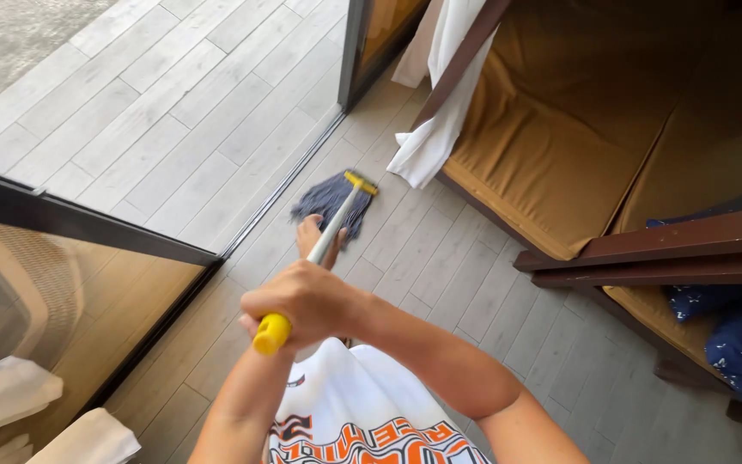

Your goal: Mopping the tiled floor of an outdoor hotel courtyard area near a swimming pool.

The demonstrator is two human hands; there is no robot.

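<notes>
While the right hand is wrapping its fingers tightly around the top of the mop handle, just above the yellow end cap, the left hand is gripping the same handle lower down, its fingers curling around the pale shaft. The handle is running away from the person at a slant, up and to the right in the head view, so that the blue-grey mop head is lying well beyond both hands, spreading its strands on the grey plank floor. A yellow clamp is joining the shaft to the strands. The mop head is resting just beside the dark sliding-door track, with grey decking lying past it outside. To the right, a white cloth is hanging over the dark wooden frame of a seat with brown cushions, near the mop head but apart from it. Blue patterned pillows are lying farther right.
</notes>
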